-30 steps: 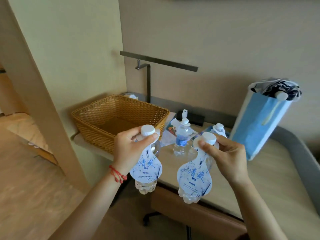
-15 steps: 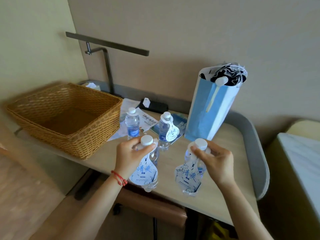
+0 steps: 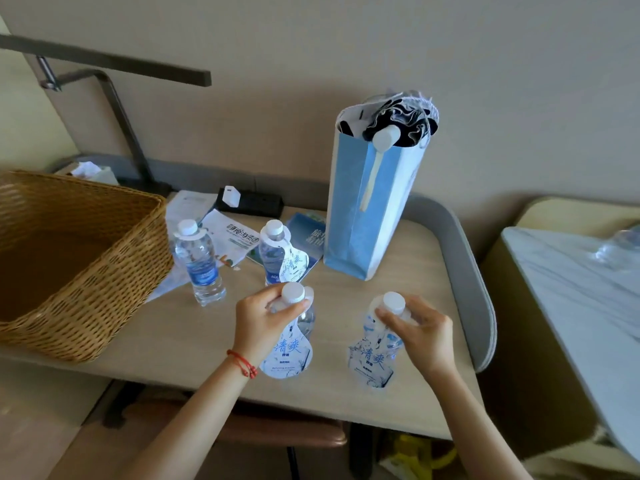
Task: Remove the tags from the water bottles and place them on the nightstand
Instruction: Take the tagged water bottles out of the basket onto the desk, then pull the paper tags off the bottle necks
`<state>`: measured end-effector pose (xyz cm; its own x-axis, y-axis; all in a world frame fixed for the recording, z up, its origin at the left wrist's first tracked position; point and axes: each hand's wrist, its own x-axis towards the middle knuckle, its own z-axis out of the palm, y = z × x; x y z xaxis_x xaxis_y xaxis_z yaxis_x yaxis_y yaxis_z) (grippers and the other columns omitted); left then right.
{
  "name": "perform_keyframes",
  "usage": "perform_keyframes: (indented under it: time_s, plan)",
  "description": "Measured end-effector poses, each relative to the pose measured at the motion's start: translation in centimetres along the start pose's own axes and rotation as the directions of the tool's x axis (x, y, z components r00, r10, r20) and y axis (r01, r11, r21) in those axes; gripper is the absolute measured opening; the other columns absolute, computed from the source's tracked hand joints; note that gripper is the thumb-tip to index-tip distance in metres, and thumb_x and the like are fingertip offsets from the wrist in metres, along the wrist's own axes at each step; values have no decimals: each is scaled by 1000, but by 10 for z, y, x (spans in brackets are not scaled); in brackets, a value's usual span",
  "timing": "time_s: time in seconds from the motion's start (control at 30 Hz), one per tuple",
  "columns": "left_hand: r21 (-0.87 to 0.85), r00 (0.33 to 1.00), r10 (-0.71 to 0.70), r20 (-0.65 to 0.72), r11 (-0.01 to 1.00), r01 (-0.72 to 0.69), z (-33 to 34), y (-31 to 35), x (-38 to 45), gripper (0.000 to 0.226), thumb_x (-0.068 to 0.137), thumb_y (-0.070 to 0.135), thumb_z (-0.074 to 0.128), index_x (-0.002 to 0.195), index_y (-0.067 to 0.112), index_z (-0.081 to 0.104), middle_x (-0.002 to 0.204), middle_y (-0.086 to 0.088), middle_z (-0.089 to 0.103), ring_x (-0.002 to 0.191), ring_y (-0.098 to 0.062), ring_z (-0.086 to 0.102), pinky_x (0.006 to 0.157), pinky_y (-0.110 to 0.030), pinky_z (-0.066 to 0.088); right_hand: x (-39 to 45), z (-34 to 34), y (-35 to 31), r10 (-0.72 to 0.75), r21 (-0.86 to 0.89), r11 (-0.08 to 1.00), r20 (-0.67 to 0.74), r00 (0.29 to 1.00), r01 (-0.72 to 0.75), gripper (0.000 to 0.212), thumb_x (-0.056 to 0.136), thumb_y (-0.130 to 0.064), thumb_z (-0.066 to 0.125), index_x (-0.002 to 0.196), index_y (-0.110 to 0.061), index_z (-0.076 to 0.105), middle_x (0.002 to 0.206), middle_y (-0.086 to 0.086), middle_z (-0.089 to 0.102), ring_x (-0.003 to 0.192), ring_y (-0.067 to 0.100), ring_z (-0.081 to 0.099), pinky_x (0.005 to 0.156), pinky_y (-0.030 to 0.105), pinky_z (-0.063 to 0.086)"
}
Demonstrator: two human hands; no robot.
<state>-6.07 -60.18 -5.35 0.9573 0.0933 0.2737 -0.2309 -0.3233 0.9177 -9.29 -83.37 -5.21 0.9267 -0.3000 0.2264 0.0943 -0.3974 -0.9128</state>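
The left hand (image 3: 263,320) grips the neck of one tagged bottle (image 3: 294,327) over the bench (image 3: 173,341); the right hand (image 3: 420,327) grips another tagged bottle (image 3: 377,355) by its neck; two more bottles, one plain (image 3: 199,263) and one tagged (image 3: 277,252), stand just behind, beside the wicker basket (image 3: 86,271).

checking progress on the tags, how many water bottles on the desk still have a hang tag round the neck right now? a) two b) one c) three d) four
c: the bottle in the left hand and the bottle in the right hand both carry tags, as does the back bottle; the left rear bottle shows only a collar ring with no tag hanging in view.
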Motion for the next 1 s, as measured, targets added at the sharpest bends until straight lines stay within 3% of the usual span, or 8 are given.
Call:
perform_keyframes:
  time_s: [0.1, 0.27, 0.37, 0.47, 0.63, 0.87, 1.0]
  plan:
    - [3, 1000, 16, 10, 1000, -16, 8, -11, 9, 22, 67, 13, 79, 86, 20, 72, 80, 1, 72, 72, 3, 59, 65, -12, 45, 5, 3, 11, 25, -12, 1000, -16, 1000, -25, 19, 69, -18, 80, 86, -14, 72, 77, -9, 68, 72, 1, 59, 65, 8, 42]
    - [-29, 999, -31, 9, 999, 31, 13, -21, 16, 22, 67, 14, 79, 89, 17, 73, 83, 2, 73, 76, -6, 62, 71, -18, 48, 17, 4, 19, 2, -1, 1000, -19, 1000, -2, 16, 69, -17, 79, 81, -24, 70, 72, -13, 65, 66, -6, 56, 62, 5, 40]
    - [-43, 999, -43, 17, 998, 44, 13, -22, 20, 22, 68, 14, 79, 88, 22, 72, 82, 7, 73, 78, -1, 63, 70, -13, 48, 26, 2, 19, -19, 25, 1000, 56, 998, 18, 21, 69, -15, 79, 85, -26, 70, 82, -12, 70, 75, -5, 61, 69, 7, 44]
    - [-51, 997, -73, 2, 996, 73, 15, -22, 21, 23, 67, 14, 79, 86, 25, 71, 80, 11, 72, 74, 4, 61, 67, -10, 46, 36, -2, 19, -3, 53, 999, 159, 987, -6, 25, 71, -12, 78, 92, -24, 71, 91, -11, 72, 86, 2, 65, 80, 18, 50]
    - [-55, 994, -103, -20, 993, 102, 17, -21, 13, 23, 70, 15, 78, 90, 23, 71, 84, 11, 71, 77, 5, 60, 69, -10, 46, 42, -15, 24, 6, 112, 993, 275, 961, -39, 30, 71, -7, 76, 97, -20, 70, 96, -13, 72, 95, 5, 65, 84, 27, 54]
    - [11, 992, -80, -95, 997, 81, 21, -15, 4, 33, 70, 9, 76, 101, 17, 67, 97, -1, 71, 87, -1, 59, 78, -12, 45, 45, -22, 36, -34, 165, 986, 350, 936, -25, 32, 70, -4, 76, 97, -20, 70, 100, -10, 73, 98, 6, 65, 83, 20, 52]
    - [8, 990, -58, -129, 998, 60, 17, -17, -3, 42, 70, 8, 76, 111, 12, 64, 111, -2, 67, 104, -12, 61, 92, -28, 44, 44, -22, 43, -39, 177, 984, 342, 939, -23, 31, 70, -6, 77, 97, -19, 71, 100, -13, 72, 97, 9, 66, 81, 20, 52]
